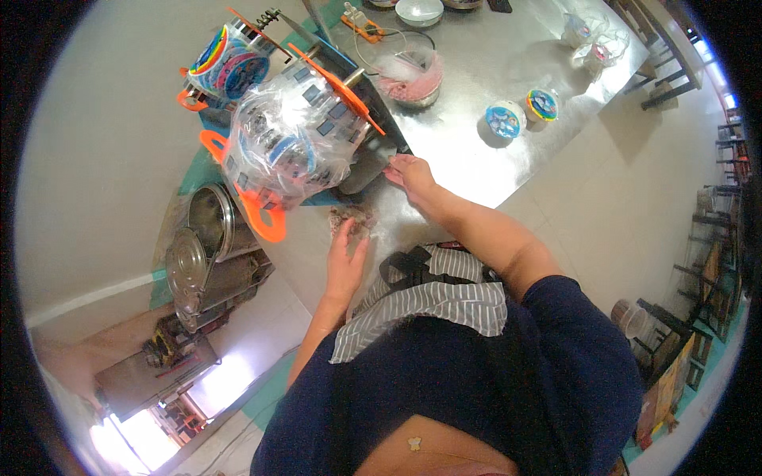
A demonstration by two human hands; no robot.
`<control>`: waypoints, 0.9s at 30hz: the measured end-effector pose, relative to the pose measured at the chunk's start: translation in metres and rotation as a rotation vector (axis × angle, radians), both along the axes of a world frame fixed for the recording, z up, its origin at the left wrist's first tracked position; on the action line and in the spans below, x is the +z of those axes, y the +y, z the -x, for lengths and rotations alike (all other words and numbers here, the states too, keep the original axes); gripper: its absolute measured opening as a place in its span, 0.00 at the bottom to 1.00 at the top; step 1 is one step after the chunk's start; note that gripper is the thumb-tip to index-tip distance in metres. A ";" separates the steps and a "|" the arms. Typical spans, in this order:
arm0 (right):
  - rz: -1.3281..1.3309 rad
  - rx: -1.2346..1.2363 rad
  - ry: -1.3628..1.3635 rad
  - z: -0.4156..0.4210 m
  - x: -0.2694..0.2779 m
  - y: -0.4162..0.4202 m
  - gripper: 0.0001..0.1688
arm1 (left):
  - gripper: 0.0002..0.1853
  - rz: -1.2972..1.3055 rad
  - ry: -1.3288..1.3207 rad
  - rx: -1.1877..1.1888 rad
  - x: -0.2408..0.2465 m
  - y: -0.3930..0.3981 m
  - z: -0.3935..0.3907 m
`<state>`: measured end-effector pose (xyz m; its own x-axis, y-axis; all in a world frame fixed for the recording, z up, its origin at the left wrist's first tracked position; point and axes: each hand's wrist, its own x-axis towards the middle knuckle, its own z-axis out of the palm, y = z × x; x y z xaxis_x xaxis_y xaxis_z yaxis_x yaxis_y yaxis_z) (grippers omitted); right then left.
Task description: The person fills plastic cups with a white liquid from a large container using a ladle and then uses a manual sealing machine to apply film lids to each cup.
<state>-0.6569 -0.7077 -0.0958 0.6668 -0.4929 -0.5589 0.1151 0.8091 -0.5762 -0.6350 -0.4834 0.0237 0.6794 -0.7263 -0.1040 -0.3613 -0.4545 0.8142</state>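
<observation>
My left hand [346,265] is at the near edge of a crumpled, speckled rag [350,215] on the metal table, its thumb and fingers spread apart. My right hand [412,175] has its fingers bent and close together at the dark base [366,169] of a machine. Whether those fingers pinch anything is hidden. Above the base sits a large roll [292,140] wrapped in clear plastic, between orange end discs [339,89]. Behind it is a smaller roll of printed film [229,65], with a metal spring [268,19] nearby.
Two cups with printed lids [505,120] [542,105] stand on the metal table [458,154]. Farther back are a bowl with pink plastic [414,77], an orange power strip [363,28], a white bowl [419,12] and bagged cups [595,47]. Metal pots [208,238] are at the left.
</observation>
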 end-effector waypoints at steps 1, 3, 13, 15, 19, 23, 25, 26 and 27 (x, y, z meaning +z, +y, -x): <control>-0.006 -0.015 -0.007 -0.002 -0.001 0.000 0.07 | 0.26 -0.004 -0.014 -0.005 -0.001 0.001 -0.001; -0.018 -0.043 -0.020 -0.005 0.000 0.001 0.06 | 0.26 -0.006 -0.021 -0.005 -0.001 0.002 -0.001; -0.087 -0.071 -0.019 -0.012 0.001 0.003 0.04 | 0.25 0.046 -0.006 0.016 0.000 0.008 -0.002; -0.095 -0.077 0.003 -0.015 -0.002 0.004 0.05 | 0.25 0.040 0.003 0.024 0.004 0.007 -0.002; -0.045 -0.054 0.001 -0.017 -0.001 0.003 0.05 | 0.25 0.043 -0.007 0.039 0.006 0.010 -0.002; 0.002 -0.042 -0.006 -0.018 -0.008 0.004 0.06 | 0.26 0.047 0.024 0.060 -0.001 0.020 -0.006; 0.002 -0.037 0.006 -0.019 -0.005 0.004 0.06 | 0.26 0.061 0.034 0.077 0.000 0.024 -0.005; -0.005 -0.038 0.021 -0.019 -0.003 0.004 0.06 | 0.26 0.068 0.039 0.086 0.000 0.026 -0.005; -0.012 -0.041 0.038 -0.018 -0.001 0.004 0.06 | 0.26 0.067 0.038 0.085 0.001 0.027 -0.005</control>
<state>-0.6386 -0.7041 -0.0973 0.6248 -0.5123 -0.5892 0.1266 0.8111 -0.5710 -0.6302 -0.4562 0.0245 0.7355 -0.6723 -0.0840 -0.2923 -0.4267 0.8559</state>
